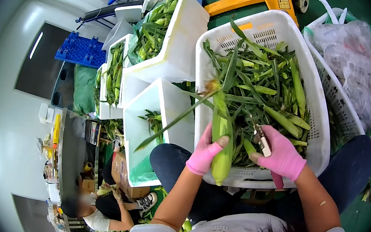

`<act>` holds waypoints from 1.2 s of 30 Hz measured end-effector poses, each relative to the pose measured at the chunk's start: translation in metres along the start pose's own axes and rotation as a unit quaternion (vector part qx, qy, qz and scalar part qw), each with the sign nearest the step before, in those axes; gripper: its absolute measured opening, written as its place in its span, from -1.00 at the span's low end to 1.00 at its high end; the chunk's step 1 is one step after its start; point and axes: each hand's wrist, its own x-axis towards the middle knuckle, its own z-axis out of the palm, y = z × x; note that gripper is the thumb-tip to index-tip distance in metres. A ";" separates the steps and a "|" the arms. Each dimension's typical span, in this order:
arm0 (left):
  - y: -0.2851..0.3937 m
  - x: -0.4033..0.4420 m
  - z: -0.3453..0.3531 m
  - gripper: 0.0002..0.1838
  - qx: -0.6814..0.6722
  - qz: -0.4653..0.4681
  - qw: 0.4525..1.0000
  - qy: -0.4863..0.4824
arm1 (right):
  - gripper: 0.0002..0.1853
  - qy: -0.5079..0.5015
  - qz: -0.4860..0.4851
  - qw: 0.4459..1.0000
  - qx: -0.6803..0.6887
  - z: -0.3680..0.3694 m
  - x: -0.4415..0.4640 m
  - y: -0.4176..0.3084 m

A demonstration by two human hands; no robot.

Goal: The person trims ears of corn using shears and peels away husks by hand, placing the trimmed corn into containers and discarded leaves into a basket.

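My left hand [205,153], in a pink glove with bare fingertips, is closed around an ear of corn [224,135] in its green husk. The ear stands nearly upright in view, with brown silk and a long leaf at its far end. In my right hand [282,152], also gloved in pink, is a pair of pruning shears [262,141], its metal end pointing away from me and a reddish handle below the palm. Both hands are above the near edge of a white basket [320,135] filled with husk leaves [257,78].
White foam boxes [189,36] with corn stand at the left. A yellow pallet jack [239,2] is behind the basket. Plastic bags [354,64] fill another basket at the right. At lower left, a seated person [102,218] handles corn near a workbench.
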 end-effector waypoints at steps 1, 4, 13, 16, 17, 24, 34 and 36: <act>0.004 -0.003 0.000 -0.12 0.061 0.020 0.998 -0.003 | -0.16 -0.008 -0.011 1.000 -0.003 0.006 0.000 0.004; 0.015 -0.016 0.000 -0.11 0.175 0.006 0.981 -0.080 | -0.09 -0.026 -0.079 0.997 -0.004 0.009 0.000 0.015; 0.025 -0.013 -0.041 -0.08 -0.042 -0.239 0.919 -0.311 | -0.29 -0.097 -0.162 0.982 0.010 0.009 -0.006 0.001; 0.019 -0.011 -0.049 -0.01 -0.153 -0.261 0.892 -0.336 | -0.61 -0.099 -0.050 0.984 0.137 0.023 -0.009 0.001; 0.009 -0.006 -0.055 -0.02 -0.179 -0.243 0.883 -0.360 | -0.67 -0.107 0.000 0.975 0.197 0.025 -0.008 0.000; -0.020 -0.011 -0.063 -0.02 -0.286 -0.173 0.858 -0.389 | -0.62 -0.292 0.037 0.923 0.248 0.000 -0.010 -0.008; -0.030 -0.020 -0.038 -0.17 -0.327 -0.303 0.798 -0.405 | -0.63 -0.263 -0.034 0.948 0.177 0.007 -0.013 -0.004; -0.032 -0.028 -0.029 -0.15 -0.330 -0.322 0.794 -0.397 | -0.67 -0.198 0.073 0.968 0.136 -0.006 -0.015 -0.035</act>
